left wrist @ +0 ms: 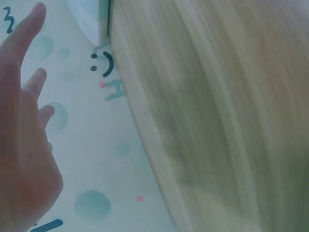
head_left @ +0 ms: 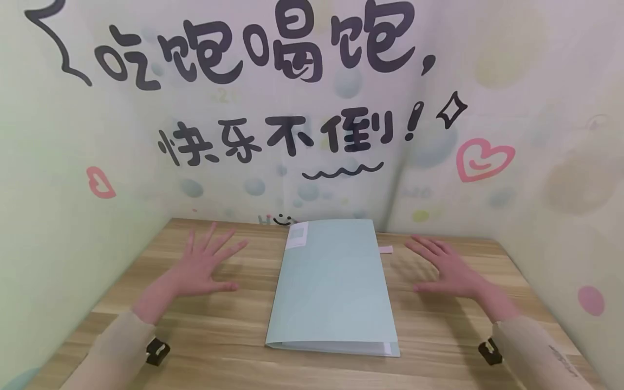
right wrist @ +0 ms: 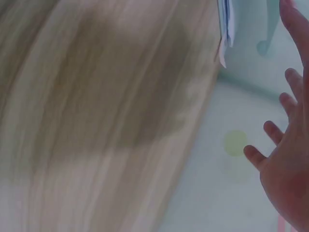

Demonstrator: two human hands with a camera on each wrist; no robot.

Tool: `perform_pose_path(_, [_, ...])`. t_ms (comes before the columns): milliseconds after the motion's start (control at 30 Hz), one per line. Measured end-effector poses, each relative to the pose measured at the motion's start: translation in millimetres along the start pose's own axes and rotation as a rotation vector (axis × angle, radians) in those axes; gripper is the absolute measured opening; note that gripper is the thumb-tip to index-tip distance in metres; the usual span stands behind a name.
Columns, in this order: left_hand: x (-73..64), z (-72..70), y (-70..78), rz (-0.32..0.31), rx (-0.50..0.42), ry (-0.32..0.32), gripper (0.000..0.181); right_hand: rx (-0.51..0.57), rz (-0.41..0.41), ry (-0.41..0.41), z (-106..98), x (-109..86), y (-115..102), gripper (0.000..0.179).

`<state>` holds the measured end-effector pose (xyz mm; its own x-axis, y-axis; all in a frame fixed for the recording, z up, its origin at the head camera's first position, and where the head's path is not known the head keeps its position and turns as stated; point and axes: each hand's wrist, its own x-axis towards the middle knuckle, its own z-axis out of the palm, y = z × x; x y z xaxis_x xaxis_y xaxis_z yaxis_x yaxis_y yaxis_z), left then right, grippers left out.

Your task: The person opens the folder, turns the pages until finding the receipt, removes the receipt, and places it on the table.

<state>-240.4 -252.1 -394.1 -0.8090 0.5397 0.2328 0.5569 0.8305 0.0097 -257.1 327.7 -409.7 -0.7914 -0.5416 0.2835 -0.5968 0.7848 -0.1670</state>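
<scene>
The wall (head_left: 312, 98) reads “吃饱喝饱,快乐不倒!”, plus a faint “20” (head_left: 226, 96) and “H” (left wrist: 115, 90).

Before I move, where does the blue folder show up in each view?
Head: just right of centre, mostly in the lower half, the whole blue folder lying closed.
Left wrist: only a part of it, cut off by the top edge, left of centre.
Right wrist: a narrow strip at the top, right of centre.
Shared landmark: the wooden table, whose edge meets the printed wall.
</scene>
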Motion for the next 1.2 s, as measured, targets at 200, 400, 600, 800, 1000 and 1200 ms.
perform_pose_path(200, [-4.5,5.4,7.6,-0.012,-0.057,0.001,0.093,0.113,-0.017,0.031,24.0,15.3,7.6,0.093])
perform_pose_path(400, [-5.6,9.2,18.4,-0.027,-0.101,0.019,0.093,0.269,-0.025,0.006,46.5,27.5,12.4,0.082])
perform_pose_path(600, [-7.7,12.9,31.7,-0.039,-0.148,0.042,0.092,0.378,0.017,-0.029,58.2,35.5,10.5,0.07])
perform_pose_path(800, [-13.1,18.0,43.6,-0.078,-0.233,0.059,0.09,0.411,0.1,-0.086,60.2,41.9,4.4,0.065])
perform_pose_path(1000, [-19.4,19.3,56.9,-0.082,-0.315,0.064,0.092,0.343,0.162,-0.141,66.1,41.6,1.5,0.07])
perform_pose_path(1200, [-19.9,16.1,72.9,-0.069,-0.365,0.076,0.092,0.288,0.189,-0.159,73.8,40.0,5.4,0.074])
